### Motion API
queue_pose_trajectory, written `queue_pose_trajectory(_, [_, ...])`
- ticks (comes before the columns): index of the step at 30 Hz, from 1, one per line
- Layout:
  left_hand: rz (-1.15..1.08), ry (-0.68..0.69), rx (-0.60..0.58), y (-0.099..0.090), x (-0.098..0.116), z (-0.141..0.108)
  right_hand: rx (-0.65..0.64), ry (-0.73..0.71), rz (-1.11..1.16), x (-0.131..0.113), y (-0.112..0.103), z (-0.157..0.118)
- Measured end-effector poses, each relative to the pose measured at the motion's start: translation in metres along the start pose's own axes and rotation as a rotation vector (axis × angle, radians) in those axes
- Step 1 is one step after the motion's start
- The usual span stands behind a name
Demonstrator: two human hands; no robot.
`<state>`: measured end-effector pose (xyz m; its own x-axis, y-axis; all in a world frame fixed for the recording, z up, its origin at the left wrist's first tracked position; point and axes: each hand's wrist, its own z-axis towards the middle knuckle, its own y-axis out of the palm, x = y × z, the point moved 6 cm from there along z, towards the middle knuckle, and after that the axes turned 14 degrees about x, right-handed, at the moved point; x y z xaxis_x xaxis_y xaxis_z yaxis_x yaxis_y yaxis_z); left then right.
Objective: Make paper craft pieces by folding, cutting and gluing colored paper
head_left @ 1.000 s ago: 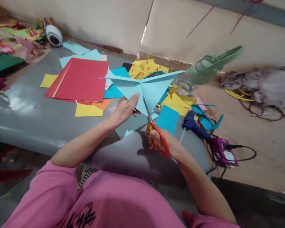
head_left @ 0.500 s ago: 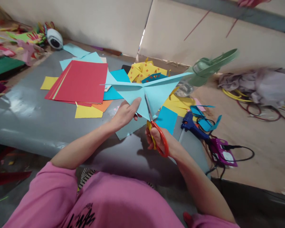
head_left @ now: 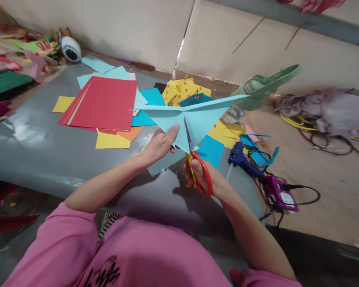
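Head view: what is there, biggest first, and how many of each?

One grey-covered table (head_left: 32, 139), one stack of red sheets (head_left: 104, 103), one folded light-blue sheet (head_left: 205, 119), one pair of scissors (head_left: 194, 154) with orange and yellow handles, and one dark-blue glue gun (head_left: 242, 159).

And the person's two hands: how open are the fingers?

The left hand (head_left: 158, 145) pinches the folded light-blue sheet, thumb on top, other fingers underneath. The right hand (head_left: 198, 170) has its fingers curled round the handles of the scissors. Their blades lie over the sheet; how far they part, I can't tell.

Where is the sheet from the fingers?

Held above the table, mostly ahead and to the right of the left thumb, its nearest corner just beyond the right hand.
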<state>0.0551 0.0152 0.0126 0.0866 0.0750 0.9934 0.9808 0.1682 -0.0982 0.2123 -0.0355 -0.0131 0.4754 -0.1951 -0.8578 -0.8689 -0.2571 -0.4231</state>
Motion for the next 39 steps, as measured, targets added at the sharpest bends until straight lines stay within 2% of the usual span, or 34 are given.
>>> queue_pose_trajectory(9, [0.096, -0.019, 0.001, 0.0, 0.003, -0.005, 0.009, 0.043, 0.036, -0.001, 0.0, 0.001])
queue_pose_trajectory(20, [0.067, -0.018, -0.014, 0.002, -0.002, -0.004, 0.032, 0.078, 0.066, 0.004, 0.001, 0.005])
queue_pose_trajectory(28, [0.047, -0.031, -0.033, 0.004, 0.002, -0.007, 0.049, 0.102, 0.065, 0.005, 0.0, 0.003])
queue_pose_trajectory(39, [0.021, -0.086, -0.042, 0.006, -0.002, -0.006, 0.027, 0.26, 0.171, 0.001, 0.002, -0.001])
